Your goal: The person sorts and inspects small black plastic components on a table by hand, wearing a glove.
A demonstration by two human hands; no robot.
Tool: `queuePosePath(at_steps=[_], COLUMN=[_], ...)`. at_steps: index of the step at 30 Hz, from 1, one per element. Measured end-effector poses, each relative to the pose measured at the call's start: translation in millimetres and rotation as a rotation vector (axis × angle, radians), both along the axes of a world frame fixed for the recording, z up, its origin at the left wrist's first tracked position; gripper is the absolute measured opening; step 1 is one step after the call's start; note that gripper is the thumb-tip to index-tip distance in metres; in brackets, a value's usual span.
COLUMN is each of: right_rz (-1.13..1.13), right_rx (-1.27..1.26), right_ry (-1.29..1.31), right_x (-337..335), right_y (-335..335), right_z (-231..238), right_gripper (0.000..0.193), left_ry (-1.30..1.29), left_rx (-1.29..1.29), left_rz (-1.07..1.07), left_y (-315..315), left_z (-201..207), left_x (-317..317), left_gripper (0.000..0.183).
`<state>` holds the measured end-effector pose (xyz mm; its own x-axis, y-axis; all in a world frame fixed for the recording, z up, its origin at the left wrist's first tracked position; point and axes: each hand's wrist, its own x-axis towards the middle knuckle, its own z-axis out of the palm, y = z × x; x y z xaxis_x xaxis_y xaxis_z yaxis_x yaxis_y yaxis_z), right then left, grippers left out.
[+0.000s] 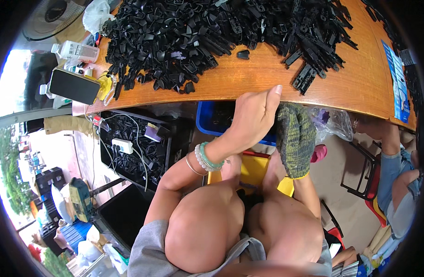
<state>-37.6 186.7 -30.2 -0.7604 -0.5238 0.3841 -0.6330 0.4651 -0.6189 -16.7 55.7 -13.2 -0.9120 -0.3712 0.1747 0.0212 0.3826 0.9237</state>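
Note:
My left hand (255,114), bare with bracelets (207,159) at the wrist, is held just off the front edge of the table. Its fingers are curled and the thumb is pressed along them; whatever they may hold is hidden. Close beside it on the right is my right hand (296,141), in a grey-green knitted glove with a yellow cuff. Its fingers are bent together, and I cannot make out anything in them. Beyond both hands, a large heap of small black plastic parts (189,37) covers much of the wooden table (249,78). A few longer black pieces (305,78) lie nearest my hands.
A phone (75,86) and a bottle (78,51) are at the table's left end. Under the table stand a blue bin (205,121) and a black crate (175,138) of parts with a white power strip (123,146). Another person (389,159) sits at right.

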Motion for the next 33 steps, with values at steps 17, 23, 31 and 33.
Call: queuePosePath(at_steps=[17,23,31,33], right_rz=[0.018,0.026,0.035,0.113], right_rx=[-0.377,-0.466,-0.611,-0.368], right_ry=[-1.139,-1.125,-0.523,-0.043], right_x=[1.2,-1.5,-19.7,-26.1], right_y=[-2.4,0.9,-18.0,-20.0], right_z=[16.0,9.5,-14.1,-4.3], right_gripper=[0.019,0.023,0.029,0.030], left_ry=[0.226,0.082,0.332,0.392], left_rx=[-0.691,-0.837,-0.508,-0.561], left_rz=[0.193,0.265,-0.029,-0.073], left_y=[-49.2,-44.3,-5.1,-13.2], left_z=[1.0,-0.1,-12.3,-12.9], left_x=[-71.0,-78.1,6.8,9.5], left_gripper=[0.021,0.023,0.016,0.013])
